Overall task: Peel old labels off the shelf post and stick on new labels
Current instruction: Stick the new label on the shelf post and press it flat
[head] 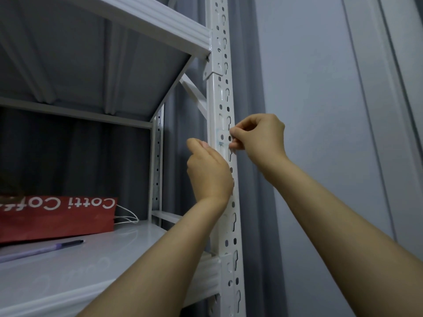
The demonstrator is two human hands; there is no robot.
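Note:
A white slotted shelf post (219,94) runs up the middle of the view. A small white label (223,139) with faint blue writing is stuck on it at hand height. My right hand (258,138) pinches the label's right edge with curled fingertips. My left hand (209,172) is beside the post just below the label, fingers curled toward the post's left face; whether it holds anything is hidden.
A red paper bag (57,216) with white lettering lies on the white shelf (68,266), and a purple pen (43,249) lies in front of it. Another shelf board (137,19) is overhead. A grey curtain (251,88) and a wall are behind the post.

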